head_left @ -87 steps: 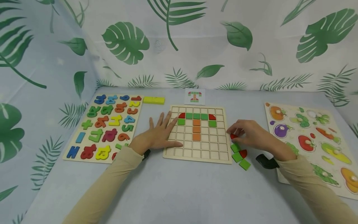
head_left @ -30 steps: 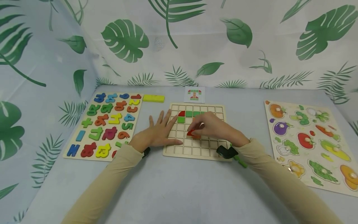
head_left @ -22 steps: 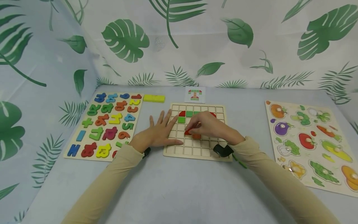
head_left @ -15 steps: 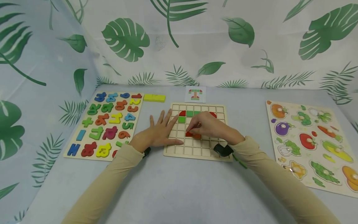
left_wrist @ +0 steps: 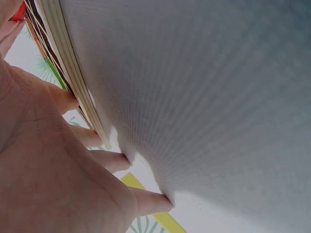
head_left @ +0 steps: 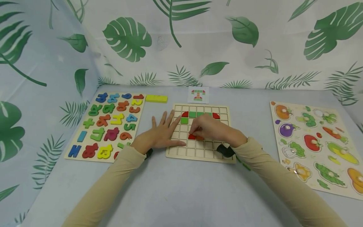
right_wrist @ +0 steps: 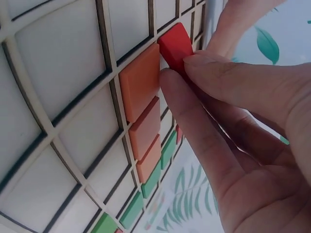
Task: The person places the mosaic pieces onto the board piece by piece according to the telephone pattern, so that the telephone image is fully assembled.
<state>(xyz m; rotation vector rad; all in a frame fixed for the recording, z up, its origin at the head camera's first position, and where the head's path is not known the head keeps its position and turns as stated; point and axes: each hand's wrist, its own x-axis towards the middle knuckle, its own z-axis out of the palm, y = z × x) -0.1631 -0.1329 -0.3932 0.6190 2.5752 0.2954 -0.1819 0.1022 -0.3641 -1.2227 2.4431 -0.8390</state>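
A wooden grid board (head_left: 181, 152) lies in the middle of the table. My left hand (head_left: 157, 135) rests with spread fingers on its left edge; in the left wrist view, some fingertips touch the board's side. My right hand (head_left: 212, 128) pinches a red quarter-round tile (right_wrist: 176, 44) between thumb and finger. That tile stands tilted at the cell left of the lowest orange tile (right_wrist: 141, 80). Further orange tiles run up the column, partly hidden by the right hand in the head view. Above are green tiles (head_left: 192, 114) with a red tile (head_left: 216, 116) at the right end.
A small pattern card (head_left: 198, 95) lies behind the board. To the left are a number puzzle (head_left: 85, 132) and a yellow block (head_left: 156, 98). A vegetable puzzle (head_left: 306, 157) lies right. Green tiles (head_left: 243, 163) show beside the board, partly hidden by the right forearm.
The right hand has picked a red tile from the pile at the right, carried it left over the board, and lowered it beside the orange column. The left hand has stayed put.
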